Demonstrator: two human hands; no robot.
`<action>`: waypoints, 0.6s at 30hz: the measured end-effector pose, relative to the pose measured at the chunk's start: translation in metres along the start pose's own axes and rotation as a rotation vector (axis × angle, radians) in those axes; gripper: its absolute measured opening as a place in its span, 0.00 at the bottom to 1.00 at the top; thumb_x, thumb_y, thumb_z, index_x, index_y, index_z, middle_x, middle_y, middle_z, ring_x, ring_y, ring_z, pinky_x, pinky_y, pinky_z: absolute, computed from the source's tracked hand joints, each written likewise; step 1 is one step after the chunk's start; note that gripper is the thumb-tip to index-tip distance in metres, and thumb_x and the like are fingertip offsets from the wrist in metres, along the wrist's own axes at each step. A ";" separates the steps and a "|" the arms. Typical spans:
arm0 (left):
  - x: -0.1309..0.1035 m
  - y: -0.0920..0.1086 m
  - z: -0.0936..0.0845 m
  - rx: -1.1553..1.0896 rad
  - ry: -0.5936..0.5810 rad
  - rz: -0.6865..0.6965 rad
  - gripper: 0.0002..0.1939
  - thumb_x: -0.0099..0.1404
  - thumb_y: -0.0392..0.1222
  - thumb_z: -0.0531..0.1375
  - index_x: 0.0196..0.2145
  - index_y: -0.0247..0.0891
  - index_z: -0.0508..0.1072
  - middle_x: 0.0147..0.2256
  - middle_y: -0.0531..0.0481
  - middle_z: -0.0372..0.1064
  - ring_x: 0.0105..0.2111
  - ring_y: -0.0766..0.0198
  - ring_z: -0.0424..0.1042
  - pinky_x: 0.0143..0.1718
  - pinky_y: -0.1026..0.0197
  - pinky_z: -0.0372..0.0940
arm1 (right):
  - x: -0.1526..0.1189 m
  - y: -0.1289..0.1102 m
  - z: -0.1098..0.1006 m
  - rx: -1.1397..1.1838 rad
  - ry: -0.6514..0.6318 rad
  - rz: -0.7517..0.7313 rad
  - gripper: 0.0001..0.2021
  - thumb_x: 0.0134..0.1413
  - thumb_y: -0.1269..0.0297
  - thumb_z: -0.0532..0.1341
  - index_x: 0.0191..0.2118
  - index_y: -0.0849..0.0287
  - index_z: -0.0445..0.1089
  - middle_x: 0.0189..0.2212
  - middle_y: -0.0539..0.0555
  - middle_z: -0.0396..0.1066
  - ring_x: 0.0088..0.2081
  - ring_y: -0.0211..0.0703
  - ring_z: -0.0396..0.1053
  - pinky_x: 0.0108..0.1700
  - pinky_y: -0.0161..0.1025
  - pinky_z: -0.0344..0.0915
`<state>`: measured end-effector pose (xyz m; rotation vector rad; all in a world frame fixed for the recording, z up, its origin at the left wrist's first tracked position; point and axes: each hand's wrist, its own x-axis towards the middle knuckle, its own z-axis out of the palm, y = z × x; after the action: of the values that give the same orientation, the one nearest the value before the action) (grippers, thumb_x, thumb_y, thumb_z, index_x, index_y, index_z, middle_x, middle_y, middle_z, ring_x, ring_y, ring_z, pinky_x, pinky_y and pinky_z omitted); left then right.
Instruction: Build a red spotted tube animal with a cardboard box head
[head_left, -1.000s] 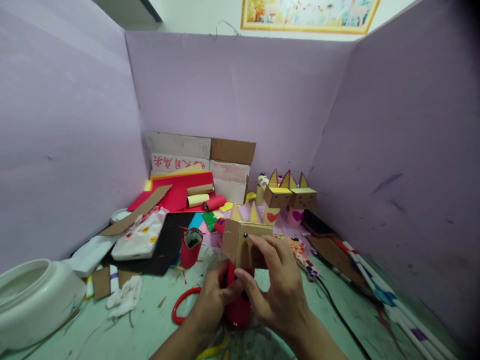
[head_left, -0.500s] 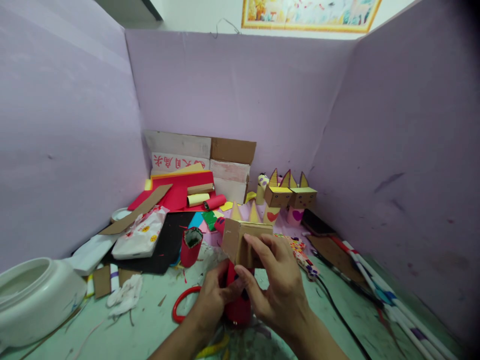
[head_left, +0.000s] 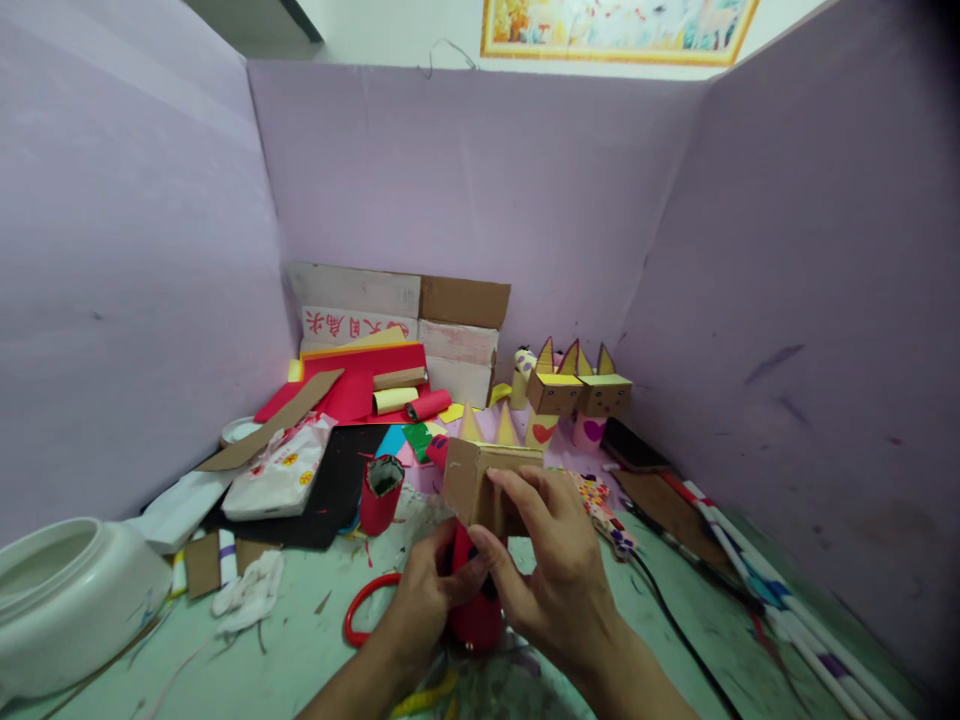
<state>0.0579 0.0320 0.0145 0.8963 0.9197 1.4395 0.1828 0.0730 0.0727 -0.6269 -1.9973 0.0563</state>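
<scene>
"While the bench [head_left: 300, 640] spans the lower frame, what's at centre?"

"Right hand [head_left: 555, 550] on the cardboard box [head_left: 484, 498], pressing perhaps; whether its fingers grip, I can't tell. Left hand [head_left: 431, 580] grips the red tube [head_left: 476, 625] below."

"Next?"

"Likely steady, light pressure."

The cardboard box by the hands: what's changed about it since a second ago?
The right hand has shifted its index finger slightly left on the cardboard box. The fingertip now covers the little dark dot that showed before. I see nothing let go. The left hand still holds the red tube, and the box stays put above it.
</scene>
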 end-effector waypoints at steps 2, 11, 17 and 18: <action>0.001 0.000 0.000 0.006 -0.001 0.002 0.13 0.56 0.37 0.62 0.40 0.33 0.72 0.33 0.47 0.71 0.34 0.61 0.66 0.34 0.62 0.63 | 0.000 0.000 0.000 -0.007 -0.004 0.000 0.17 0.52 0.69 0.59 0.49 0.65 0.62 0.40 0.60 0.60 0.40 0.48 0.59 0.39 0.45 0.63; 0.000 0.001 0.000 -0.010 -0.027 0.009 0.17 0.56 0.36 0.62 0.45 0.33 0.71 0.36 0.46 0.71 0.34 0.61 0.67 0.35 0.63 0.61 | -0.001 0.001 0.000 -0.031 0.007 -0.034 0.18 0.52 0.68 0.59 0.49 0.66 0.62 0.40 0.61 0.60 0.40 0.48 0.59 0.39 0.46 0.63; 0.001 0.001 -0.001 0.006 -0.016 0.012 0.18 0.55 0.35 0.63 0.45 0.33 0.71 0.36 0.46 0.71 0.34 0.60 0.67 0.36 0.61 0.62 | -0.003 0.002 0.001 -0.051 0.002 -0.026 0.18 0.52 0.68 0.59 0.50 0.64 0.61 0.41 0.61 0.60 0.41 0.49 0.59 0.40 0.46 0.63; 0.000 0.001 0.000 0.008 -0.015 0.012 0.18 0.55 0.35 0.63 0.45 0.33 0.71 0.36 0.46 0.71 0.35 0.60 0.67 0.37 0.61 0.62 | -0.003 0.002 0.001 -0.052 -0.001 -0.025 0.18 0.52 0.68 0.59 0.50 0.64 0.61 0.41 0.60 0.60 0.41 0.49 0.59 0.40 0.47 0.63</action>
<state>0.0572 0.0325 0.0154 0.9190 0.9111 1.4387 0.1838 0.0733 0.0692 -0.6353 -2.0121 -0.0110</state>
